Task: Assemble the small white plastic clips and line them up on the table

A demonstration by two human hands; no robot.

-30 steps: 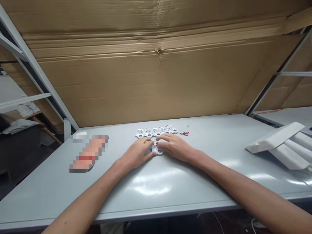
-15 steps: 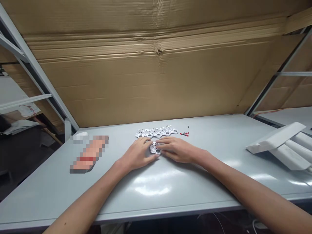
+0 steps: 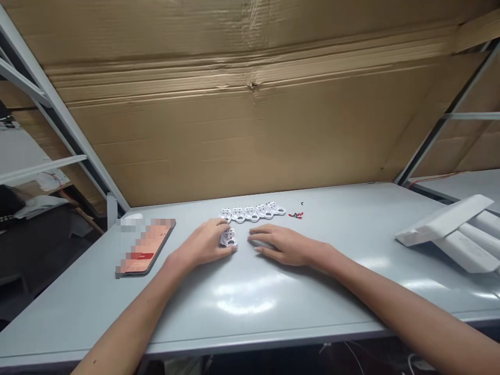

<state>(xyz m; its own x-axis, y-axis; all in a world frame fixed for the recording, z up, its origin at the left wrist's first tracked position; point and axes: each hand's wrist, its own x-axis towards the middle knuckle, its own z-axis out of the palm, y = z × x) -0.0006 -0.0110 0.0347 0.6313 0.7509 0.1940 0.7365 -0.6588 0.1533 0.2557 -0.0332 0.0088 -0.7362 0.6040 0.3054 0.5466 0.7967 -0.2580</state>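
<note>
My left hand (image 3: pixel 203 244) sits on the grey table (image 3: pixel 250 297), its fingers and thumb shut around a white perforated plastic part (image 3: pixel 229 238). My right hand (image 3: pixel 283 246) lies open and flat on the tabletop, with a gap between its fingertips and that part. Just beyond both hands, several matching white parts (image 3: pixel 252 212) form a row. To the right of the row are small red pieces (image 3: pixel 296 214), with a tiny dark piece behind them.
A flat device with a pixelated surface (image 3: pixel 145 247) lies left of my left hand, and a small white object (image 3: pixel 132 217) lies behind it. White foam packing pieces (image 3: pixel 445 229) stand at the right. A cardboard sheet (image 3: pixel 250 130) rises behind the table.
The white part has moved left with my left hand. My right hand has come off it and now rests apart to the right.
</note>
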